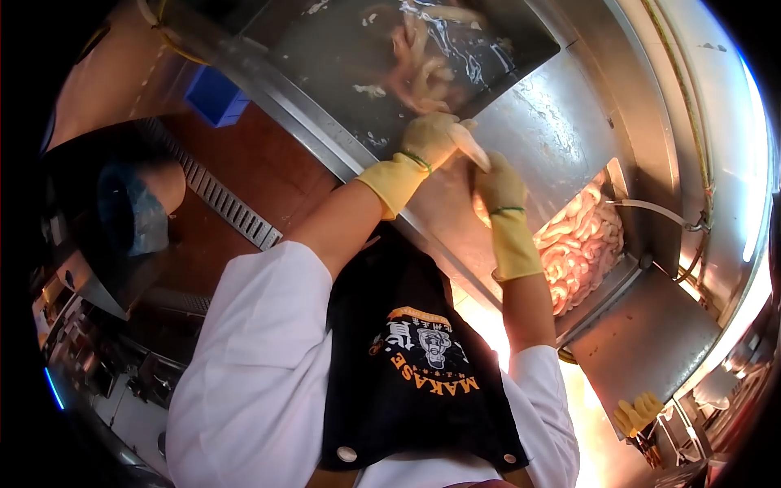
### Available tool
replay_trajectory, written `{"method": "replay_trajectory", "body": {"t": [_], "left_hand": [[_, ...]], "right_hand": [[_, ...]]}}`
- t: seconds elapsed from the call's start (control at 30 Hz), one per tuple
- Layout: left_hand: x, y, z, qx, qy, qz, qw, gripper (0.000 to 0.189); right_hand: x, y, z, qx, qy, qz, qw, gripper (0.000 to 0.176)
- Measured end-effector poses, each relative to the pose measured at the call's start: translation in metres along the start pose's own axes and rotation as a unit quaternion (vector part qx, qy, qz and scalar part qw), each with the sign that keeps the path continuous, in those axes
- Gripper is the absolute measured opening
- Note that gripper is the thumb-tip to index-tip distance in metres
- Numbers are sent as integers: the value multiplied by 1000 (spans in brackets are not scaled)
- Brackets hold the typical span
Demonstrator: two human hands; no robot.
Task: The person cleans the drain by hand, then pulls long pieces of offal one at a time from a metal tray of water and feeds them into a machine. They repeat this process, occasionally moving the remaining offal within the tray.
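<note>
Both of my hands wear yellow rubber gloves, each with a green band at the wrist. My left hand point(431, 140) is closed on a pale intestine point(470, 148) at the near edge of the water-filled sink point(325, 81). The intestine stretches across to my right hand point(499, 185), whose fingers are closed on it over the steel ledge point(533, 118). Beyond my left hand, more pinkish intestines point(419, 69) lie in the cloudy water. To the right of my right hand is a heap of intestines point(582, 248) in another basin.
A thin pale hose point(651, 206) reaches over the heap from the right wall. At the lower right are a steel panel point(643, 333) and spare yellow gloves point(638, 413). On the left stand a blue crate point(215, 96), a lined bin point(134, 207) and a floor drain grate point(224, 195).
</note>
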State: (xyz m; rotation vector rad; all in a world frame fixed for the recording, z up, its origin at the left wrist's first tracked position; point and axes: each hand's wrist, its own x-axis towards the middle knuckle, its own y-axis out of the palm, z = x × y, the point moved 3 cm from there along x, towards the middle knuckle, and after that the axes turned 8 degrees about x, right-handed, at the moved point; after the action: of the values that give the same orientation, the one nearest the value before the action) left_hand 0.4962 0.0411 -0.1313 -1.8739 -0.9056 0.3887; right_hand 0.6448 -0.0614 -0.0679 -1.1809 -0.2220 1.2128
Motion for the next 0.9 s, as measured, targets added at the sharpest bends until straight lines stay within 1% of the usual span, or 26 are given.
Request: {"method": "replay_trajectory", "body": {"t": [0.03,0.1,0.13,0.17,0.2,0.23,0.27,0.3,0.33,0.37,0.4,0.43,0.47,0.5,0.53,0.57,0.6,0.63,0.67,0.7,0.73,0.77,0.8,0.83,0.87,0.9], "left_hand": [[-2,8,2,0,-2,5,1000,24],[-7,22,14,-15,-51,-65,996,21],[-3,12,10,-10,-52,-64,997,21],[3,-4,4,35,-61,20,997,25],[3,-9,-2,79,-71,106,989,29],[2,-2,1,86,-76,106,988,29],[1,5,7,69,-78,73,992,35],[-4,9,11,51,-81,44,994,42],[-3,8,13,59,-88,45,993,42],[2,5,11,58,-70,58,994,44],[0,4,7,53,-49,75,995,46],[-4,7,4,56,-47,79,994,46],[-4,6,5,55,-75,63,994,45],[-4,3,4,50,-102,48,992,43],[-3,-3,-1,48,-98,45,993,43],[-1,-10,-5,72,-129,88,985,46],[1,-13,-6,93,-158,131,974,48],[2,-14,-5,84,-156,128,976,48],[3,-12,-3,57,-146,103,982,46],[1,-10,-2,30,-136,79,987,45],[-2,-6,1,20,-131,80,988,45],[-4,-5,1,40,-95,25,994,42],[-4,-6,1,61,-60,-33,996,40],[-2,-10,1,54,-59,-36,996,40],[-2,-20,-1,-22,-18,-65,997,26],[-3,-27,0,-97,22,-93,991,14]], "right_hand": [[0,-3,-44,18,-14,-21,1000,30],[-17,-35,-116,-3,25,-36,999,28],[-30,-44,-158,-13,22,-72,997,24],[-50,-57,-189,16,45,-98,994,24],[-67,-64,-246,35,83,-97,991,19],[-91,-71,-302,24,83,-131,988,20],[-116,-74,-370,-169,-3,-80,982,21],[-142,-76,-436,-355,-102,-66,927,22],[-167,-89,-475,-195,269,-84,939,23],[-187,-102,-436,-85,389,-52,916,25],[-207,-118,-373,1,507,-27,862,27],[-222,-107,-415,-26,516,-13,856,30],[-216,-90,-448,-26,491,-22,871,34],[-204,-74,-470,-7,463,-43,885,39],[-185,-61,-477,44,433,-82,897,44],[-160,-49,-471,146,391,-152,896,50],[-133,-39,-447,282,318,-231,875,55],[-111,-29,-403,416,231,-294,829,62],[-88,-44,-319,122,78,-273,951,61],[-76,-48,-217,267,78,-203,939,57],[-63,-54,-128,253,-43,-144,956,55],[-48,-35,-87,233,-74,-101,964,53],[-34,-28,-27,197,-130,-47,971,51],[-13,-9,9,190,-174,-20,966,45],[6,5,35,184,-219,10,958,40],[19,9,47,180,-220,11,959,40]]}}
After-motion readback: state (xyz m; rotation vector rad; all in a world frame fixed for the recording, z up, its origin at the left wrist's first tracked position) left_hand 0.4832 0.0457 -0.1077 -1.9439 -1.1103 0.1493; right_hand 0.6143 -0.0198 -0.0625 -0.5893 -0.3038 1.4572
